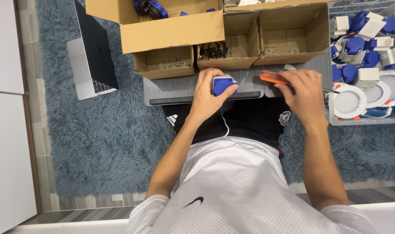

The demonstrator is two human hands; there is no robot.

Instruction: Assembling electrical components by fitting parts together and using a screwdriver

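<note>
Brown cardboard boxes (pixel 232 41) beyond hands

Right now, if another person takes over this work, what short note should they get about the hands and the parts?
Left hand grips a blue and white socket part on the grey board.
Right hand holds an orange-handled screwdriver beside it.
Screws lie in the small box ahead; more blue and white parts fill the bin at right.
How far the socket part is assembled cannot be told.
</note>
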